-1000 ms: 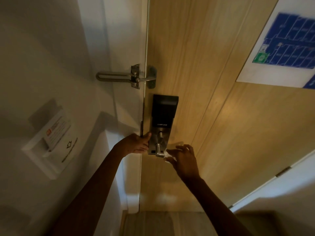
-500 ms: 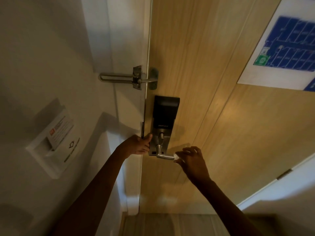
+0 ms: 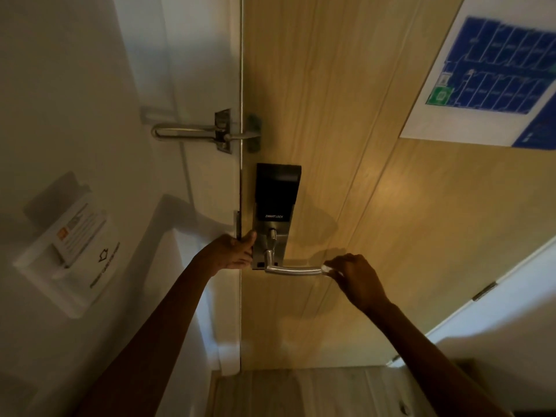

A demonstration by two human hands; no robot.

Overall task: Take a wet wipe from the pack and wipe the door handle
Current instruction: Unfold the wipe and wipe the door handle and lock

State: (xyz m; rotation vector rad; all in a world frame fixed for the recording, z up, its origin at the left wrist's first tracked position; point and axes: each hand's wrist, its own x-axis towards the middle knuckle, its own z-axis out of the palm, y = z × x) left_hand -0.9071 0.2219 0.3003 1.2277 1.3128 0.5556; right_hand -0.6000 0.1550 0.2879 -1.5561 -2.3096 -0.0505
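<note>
A silver lever door handle (image 3: 293, 269) juts to the right from a black and silver smart lock (image 3: 276, 206) on a wooden door (image 3: 376, 206). My right hand (image 3: 356, 279) pinches a small white wet wipe (image 3: 327, 268) around the handle's free end. My left hand (image 3: 233, 251) grips the door's edge beside the lock plate, thumb on the plate. The wipe pack is out of sight.
A metal swing-bar guard (image 3: 207, 132) bridges the frame and door above the lock. A white card holder (image 3: 67, 245) is fixed to the wall at left. A blue floor plan (image 3: 493, 76) hangs on the door at upper right. A hinge (image 3: 484, 291) shows at right.
My right hand slid the wipe rightward along the lever, from near the lock plate out to the handle's tip. My left hand kept its hold on the door edge.
</note>
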